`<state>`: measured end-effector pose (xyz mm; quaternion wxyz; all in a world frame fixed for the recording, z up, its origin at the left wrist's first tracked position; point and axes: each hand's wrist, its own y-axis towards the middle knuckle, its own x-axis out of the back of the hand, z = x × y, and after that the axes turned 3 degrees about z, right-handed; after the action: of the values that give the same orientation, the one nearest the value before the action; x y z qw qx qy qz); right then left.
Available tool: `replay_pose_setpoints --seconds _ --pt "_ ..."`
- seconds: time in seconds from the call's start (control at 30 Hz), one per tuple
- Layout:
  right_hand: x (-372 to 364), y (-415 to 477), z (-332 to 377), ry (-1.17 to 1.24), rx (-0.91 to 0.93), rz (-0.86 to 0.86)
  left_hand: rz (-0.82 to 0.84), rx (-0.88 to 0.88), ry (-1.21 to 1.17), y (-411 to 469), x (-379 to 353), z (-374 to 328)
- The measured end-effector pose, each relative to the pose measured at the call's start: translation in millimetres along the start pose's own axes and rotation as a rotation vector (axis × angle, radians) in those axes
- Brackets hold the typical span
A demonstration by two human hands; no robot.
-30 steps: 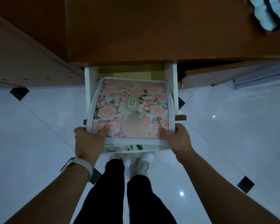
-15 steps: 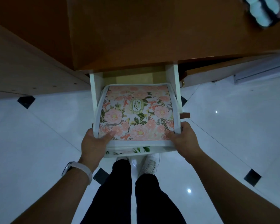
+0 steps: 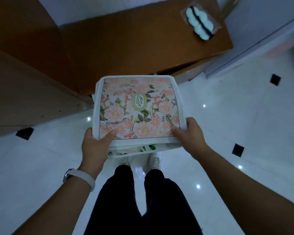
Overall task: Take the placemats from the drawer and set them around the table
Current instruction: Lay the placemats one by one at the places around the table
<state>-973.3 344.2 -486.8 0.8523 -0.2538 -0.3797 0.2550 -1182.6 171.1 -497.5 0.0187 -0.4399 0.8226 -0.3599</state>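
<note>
- One wooden panel [image 3: 24, 92] fills the 9 o'clock side of the view, and one wooden top [image 3: 134, 44] lies across 12 o'clock.
- One left hand [image 3: 94, 144] wears one pale wristband [image 3: 81, 178]. It grasps the near-left corner of the stack, at the stack's 7 o'clock. The thumb is pressed on the printed face and the fingers underneath are out of sight.
- The placemats [image 3: 139, 107] are held level in the air at the centre of the view, above the white floor [image 3: 244, 116] and just in front of the wooden top.
- The top mat is a pink floral print with a white border and one oval label reading GARDEN.
- A leaf-printed edge of a second mat shows beneath at 6 o'clock. Two mats are counted; the full number in the stack cannot be told.
- Two legs in dark trousers [image 3: 143, 200] and two pale shoes [image 3: 155, 161] stand below the stack at 6 o'clock.
- One right hand [image 3: 190, 134] grasps the near-right corner at the stack's 5 o'clock, thumb on top and fingers wrapped round the edge.
- One clear packet [image 3: 200, 22] of pale blue pieces sits on the wooden top at 1 o'clock.
- One pale grey unit [image 3: 261, 39] stands at 2 o'clock.
</note>
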Motion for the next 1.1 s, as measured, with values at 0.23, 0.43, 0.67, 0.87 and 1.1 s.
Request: replay_pose_setpoints --seconds 0.23,0.43,0.67,0.87,1.1 --pt "58.0 -86.0 39.1 0.152 -0.047 -0.232 0.219 -0.13 0.007 -30.9 5.6 -80.9" --pt "101.1 -169.9 33.6 0.264 -0.067 -0.479 0.479 -0.296 0.104 -74.2 -20.2 -141.1" --pt "138.6 -272.2 -13.3 0.35 -0.112 -0.73 0.803 -0.444 0.233 -173.2 -68.1 -171.1" --pt "155.5 -366.3 -81.3 0.471 -0.165 -0.906 0.983 -0.538 0.242 -270.7 -99.1 -151.8" --pt "149.3 -496.2 -181.3 0.594 -0.232 -1.084 1.163 -0.649 0.333 -396.4 -120.7 -86.4"
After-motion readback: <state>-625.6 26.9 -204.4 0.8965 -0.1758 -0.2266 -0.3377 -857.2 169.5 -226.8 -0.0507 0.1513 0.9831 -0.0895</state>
